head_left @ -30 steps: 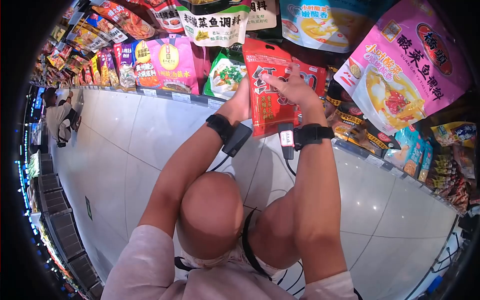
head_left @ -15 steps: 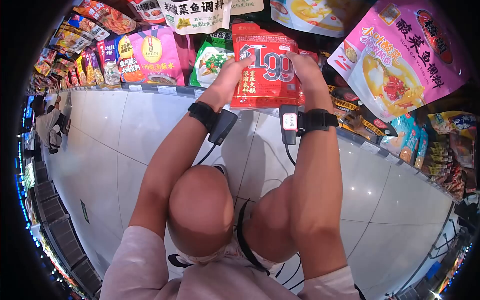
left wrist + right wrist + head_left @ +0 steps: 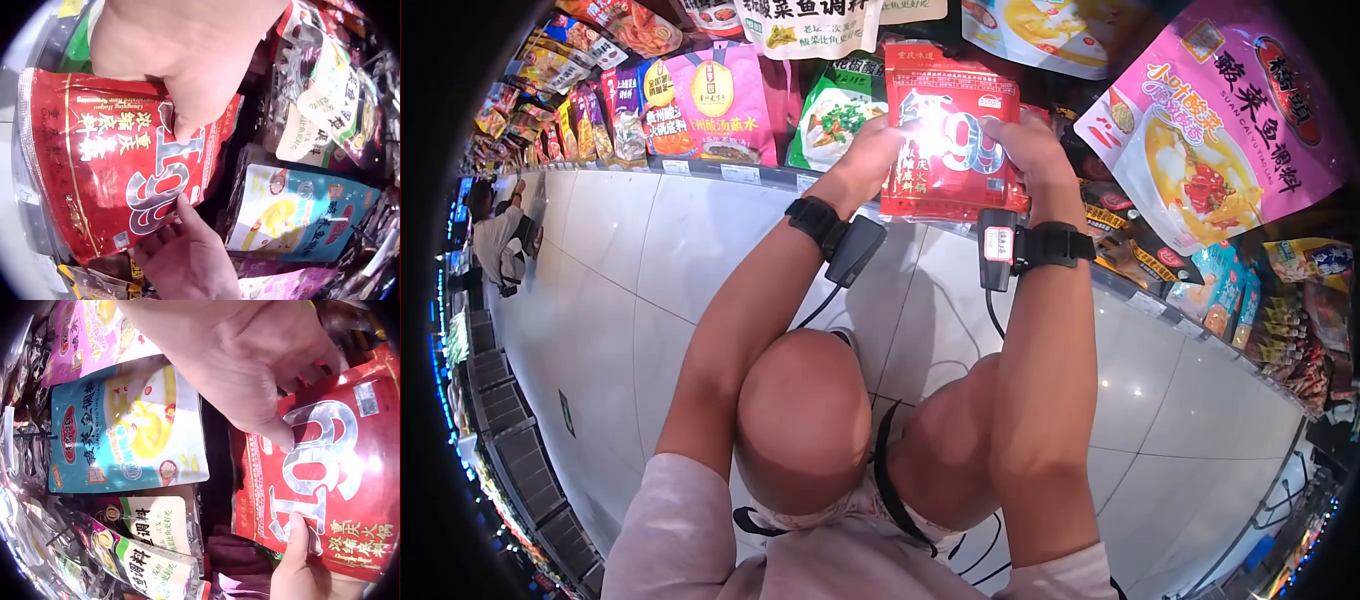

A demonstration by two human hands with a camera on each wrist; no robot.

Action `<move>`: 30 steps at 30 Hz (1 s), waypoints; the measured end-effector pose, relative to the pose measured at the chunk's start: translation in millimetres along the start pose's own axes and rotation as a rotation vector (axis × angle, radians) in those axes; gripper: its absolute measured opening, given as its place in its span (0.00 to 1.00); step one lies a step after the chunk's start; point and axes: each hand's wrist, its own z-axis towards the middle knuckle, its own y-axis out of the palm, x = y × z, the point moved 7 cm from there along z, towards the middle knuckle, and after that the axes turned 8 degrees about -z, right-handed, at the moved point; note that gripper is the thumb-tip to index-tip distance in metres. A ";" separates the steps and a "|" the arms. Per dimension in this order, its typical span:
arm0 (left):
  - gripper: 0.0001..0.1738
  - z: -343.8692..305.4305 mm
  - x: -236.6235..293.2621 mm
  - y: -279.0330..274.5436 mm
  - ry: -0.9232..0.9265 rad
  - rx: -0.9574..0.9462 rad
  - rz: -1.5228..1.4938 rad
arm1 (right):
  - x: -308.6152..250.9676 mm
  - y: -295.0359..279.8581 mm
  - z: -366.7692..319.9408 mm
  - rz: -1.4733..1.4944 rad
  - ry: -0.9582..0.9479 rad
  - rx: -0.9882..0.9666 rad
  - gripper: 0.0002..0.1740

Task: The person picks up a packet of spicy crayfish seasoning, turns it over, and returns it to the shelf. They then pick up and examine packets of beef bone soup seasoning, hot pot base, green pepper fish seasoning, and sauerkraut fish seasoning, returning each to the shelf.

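Observation:
A red packet (image 3: 950,150) with large silver lettering is held upright between both hands over the shelf front. My left hand (image 3: 868,160) grips its left side, thumb on the printed face. On the opposite side my right hand (image 3: 1032,150) holds the edge, thumb in front and fingers behind. In the left wrist view the left thumb presses on the red packet (image 3: 106,169), and the right hand (image 3: 194,259) pinches the far edge. The right wrist view has the right hand (image 3: 250,369) over the packet (image 3: 350,456), with the left thumb near the lettering.
Pink packets (image 3: 720,105), a green packet (image 3: 835,120) and a large pink-purple packet (image 3: 1210,130) line the shelf around the hands. Price labels run along the shelf edge (image 3: 740,174). A person (image 3: 500,240) is at the far left on the tiled floor (image 3: 620,240).
The red packet has turned from a tilted angle to face the head camera. The right hand has moved from across its front to its right side, and both hands have since shifted slightly right.

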 end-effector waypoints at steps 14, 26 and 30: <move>0.17 3.3 3.3 18.2 0.089 0.085 0.160 | 8.9 -6.9 1.2 -0.045 0.066 0.090 0.39; 0.21 8.0 9.2 26.3 0.157 0.088 0.375 | 25.1 -13.2 14.0 0.413 0.059 0.217 0.17; 0.23 18.8 6.9 14.7 0.249 0.021 0.438 | 15.5 -10.5 6.0 0.364 0.008 0.021 0.24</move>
